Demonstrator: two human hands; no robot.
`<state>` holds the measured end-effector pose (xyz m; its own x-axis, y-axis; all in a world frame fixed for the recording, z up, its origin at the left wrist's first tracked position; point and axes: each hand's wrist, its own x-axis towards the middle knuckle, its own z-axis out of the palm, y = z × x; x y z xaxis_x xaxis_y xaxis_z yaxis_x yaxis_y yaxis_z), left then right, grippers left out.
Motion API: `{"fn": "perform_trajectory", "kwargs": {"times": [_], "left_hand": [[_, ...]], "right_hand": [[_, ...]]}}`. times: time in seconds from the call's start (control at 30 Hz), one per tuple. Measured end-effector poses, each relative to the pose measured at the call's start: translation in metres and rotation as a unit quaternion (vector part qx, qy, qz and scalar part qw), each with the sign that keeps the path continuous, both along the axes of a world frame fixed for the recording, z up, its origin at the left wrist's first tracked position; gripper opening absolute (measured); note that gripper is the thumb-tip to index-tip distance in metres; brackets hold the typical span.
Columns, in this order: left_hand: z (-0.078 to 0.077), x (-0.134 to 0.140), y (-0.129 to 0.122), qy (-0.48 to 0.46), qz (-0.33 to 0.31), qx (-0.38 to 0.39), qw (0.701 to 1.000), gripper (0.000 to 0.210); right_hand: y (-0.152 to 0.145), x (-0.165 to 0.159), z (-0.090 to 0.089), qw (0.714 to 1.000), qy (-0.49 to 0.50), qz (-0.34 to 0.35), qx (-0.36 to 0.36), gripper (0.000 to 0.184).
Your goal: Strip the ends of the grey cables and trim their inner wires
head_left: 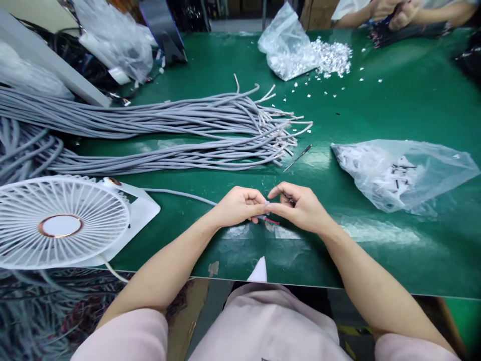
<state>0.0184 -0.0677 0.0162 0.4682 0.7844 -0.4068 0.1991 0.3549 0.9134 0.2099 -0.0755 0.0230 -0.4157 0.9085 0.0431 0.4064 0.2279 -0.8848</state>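
My left hand (242, 204) is closed around the end of a grey cable (184, 194), which runs in from the left past the fan. Red and dark thin wires (272, 220) stick out of the cable end below my fingers. My right hand (295, 203) meets the left at the cable end, its thumb and fingers curled. Something dark and thin, like a tool, shows partly inside the right hand; its kind is hidden. A small pale piece shows between the fingertips. Just beyond my hands lies a slim dark metal tool (297, 158).
Two bundles of grey cables (180, 118) stretch across the left. A white fan (63, 225) stands front left. At right is a clear bag of white parts (398, 175); at the back, a bag (285, 42) spills small shiny pieces (334, 56). A co-worker's hands (400, 12) hold dark wires.
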Motion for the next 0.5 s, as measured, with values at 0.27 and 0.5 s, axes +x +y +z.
{"fn": "perform_trajectory", "kwargs": {"times": [0.27, 0.5], "left_hand": [[0.002, 0.003, -0.002, 0.009, 0.011, 0.027, 1.000, 0.026], [-0.003, 0.000, -0.001, -0.001, -0.006, 0.066, 0.998, 0.027]], "right_hand": [[-0.011, -0.011, -0.002, 0.989, -0.041, -0.010, 0.141, 0.015], [-0.027, 0.041, 0.036, 0.944, -0.082, -0.215, 0.238, 0.011]]}}
